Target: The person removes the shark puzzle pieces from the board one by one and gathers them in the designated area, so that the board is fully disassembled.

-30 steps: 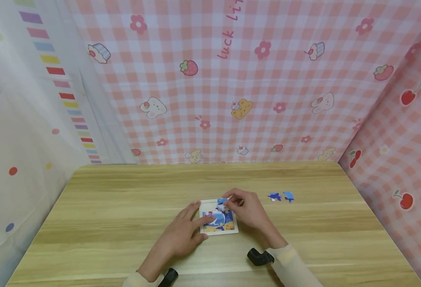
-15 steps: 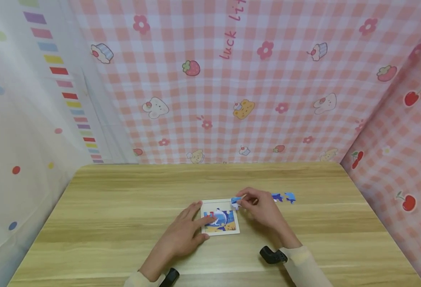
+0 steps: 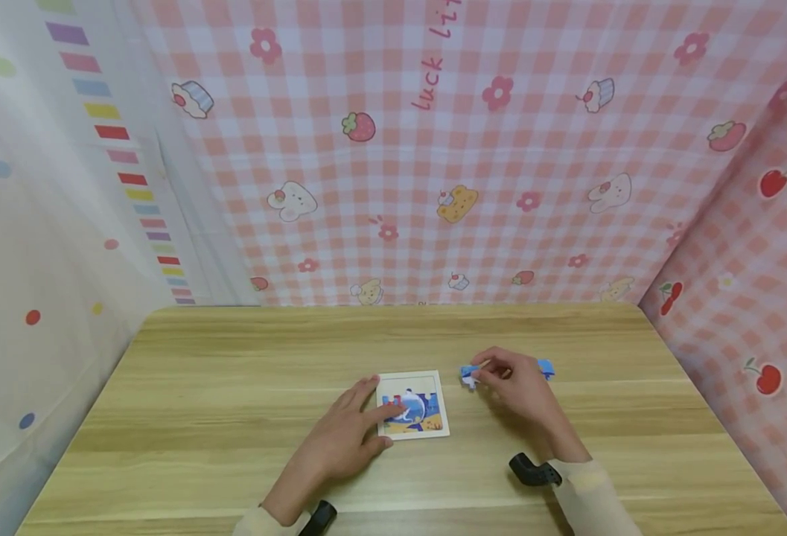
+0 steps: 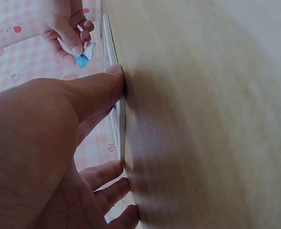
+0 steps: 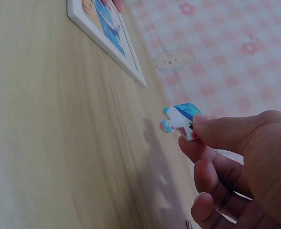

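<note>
A square puzzle board [image 3: 443, 402] with a pale frame lies flat on the table, its lower part filled with a blue and sandy picture and its upper part bare. My left hand [image 3: 346, 432] rests at its left side, index finger stretched over the picture, thumb and other fingertips at the edges. To the right of the board, my right hand [image 3: 517, 383] pinches a blue and white puzzle piece [image 5: 181, 119] between thumb and fingertips, above the table. Another blue puzzle piece [image 3: 546, 368] lies partly hidden behind that hand.
The wooden table [image 3: 266, 357] reaches back to a pink checked cloth [image 3: 393, 149]. A white dotted cloth [image 3: 45, 246] hangs at the left, another pink cloth [image 3: 755, 298] at the right. Black wrist devices [image 3: 534, 470] sit at both sleeves.
My right hand has lifted the puzzle piece off the board's upper right part and carried it right, toward the loose pieces, covering part of them. My left hand stays on the board.
</note>
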Motion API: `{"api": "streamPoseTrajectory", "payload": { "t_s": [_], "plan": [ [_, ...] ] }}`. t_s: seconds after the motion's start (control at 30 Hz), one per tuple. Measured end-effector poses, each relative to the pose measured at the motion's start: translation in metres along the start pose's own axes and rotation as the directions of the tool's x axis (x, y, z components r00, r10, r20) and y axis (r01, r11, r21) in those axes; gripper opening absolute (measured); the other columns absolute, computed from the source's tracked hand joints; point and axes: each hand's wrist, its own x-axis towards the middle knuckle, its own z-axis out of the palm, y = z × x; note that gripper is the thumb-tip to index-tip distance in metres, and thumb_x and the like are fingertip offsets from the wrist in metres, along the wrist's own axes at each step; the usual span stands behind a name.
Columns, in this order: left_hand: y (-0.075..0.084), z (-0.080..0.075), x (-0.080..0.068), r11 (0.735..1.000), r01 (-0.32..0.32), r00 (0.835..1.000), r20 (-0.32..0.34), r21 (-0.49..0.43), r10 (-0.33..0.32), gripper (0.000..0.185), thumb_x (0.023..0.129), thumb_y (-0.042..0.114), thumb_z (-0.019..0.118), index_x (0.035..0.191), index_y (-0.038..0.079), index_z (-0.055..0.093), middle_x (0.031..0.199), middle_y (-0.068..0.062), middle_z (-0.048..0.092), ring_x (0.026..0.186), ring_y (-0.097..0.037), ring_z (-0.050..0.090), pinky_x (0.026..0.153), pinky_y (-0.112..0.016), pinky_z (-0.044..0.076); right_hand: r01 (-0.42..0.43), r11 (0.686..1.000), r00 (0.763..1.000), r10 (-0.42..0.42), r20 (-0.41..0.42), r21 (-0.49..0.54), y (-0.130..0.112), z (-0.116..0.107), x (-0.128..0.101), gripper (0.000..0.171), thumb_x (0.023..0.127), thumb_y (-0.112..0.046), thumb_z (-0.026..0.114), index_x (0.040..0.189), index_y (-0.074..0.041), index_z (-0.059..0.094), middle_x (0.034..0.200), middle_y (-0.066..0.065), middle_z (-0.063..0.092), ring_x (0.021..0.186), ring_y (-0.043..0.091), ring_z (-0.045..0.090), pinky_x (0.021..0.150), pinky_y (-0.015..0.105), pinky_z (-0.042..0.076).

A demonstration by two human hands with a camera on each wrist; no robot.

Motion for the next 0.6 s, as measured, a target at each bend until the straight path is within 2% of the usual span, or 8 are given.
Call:
{"api": "streamPoseTrajectory", "payload": {
  "t_s": [0.2, 0.4, 0.6],
  "plan": [
    [0.0, 0.0, 0.001, 1.0, 0.004, 1.0, 0.002, -0.004, -0.003, 0.052, 0.1, 0.041, 0.063, 0.151, 0.035, 0.052, 0.172, -0.016, 0.019, 0.158, -0.039, 0.02, 0.129, -0.056, 0.023, -0.003, 1.0, 1.0, 0.003, -0.018, -0.008, 0.009, -0.01, 0.0, 0.01, 0.095, -0.017, 0.074, 0.104, -0.019, 0.075, 0.083, 0.002, 0.072, 0.071, 0.014, 0.06, 0.054, 0.022, 0.049],
    [-0.001, 0.001, 0.001, 1.0, 0.011, 1.0, 0.004, -0.005, -0.011, 0.052, 0.1, 0.041, 0.063, 0.151, 0.035, 0.052, 0.172, -0.015, 0.019, 0.159, -0.038, 0.019, 0.129, -0.055, 0.022, 0.023, 0.999, 0.999, -0.024, -0.039, -0.035, 0.018, -0.016, 0.002, 0.01, 0.094, -0.015, 0.075, 0.104, -0.016, 0.075, 0.082, 0.003, 0.072, 0.072, 0.014, 0.061, 0.057, 0.021, 0.05],
    [-0.001, 0.0, 0.001, 1.0, 0.014, 1.0, 0.005, -0.004, -0.014, 0.052, 0.1, 0.042, 0.063, 0.151, 0.036, 0.052, 0.172, -0.015, 0.019, 0.159, -0.037, 0.019, 0.129, -0.055, 0.022, -0.001, 0.998, 0.998, -0.003, -0.069, -0.061, 0.024, -0.019, 0.003, 0.01, 0.094, -0.013, 0.074, 0.103, -0.014, 0.075, 0.084, 0.002, 0.073, 0.071, 0.012, 0.06, 0.059, 0.021, 0.048]
  ]
}}
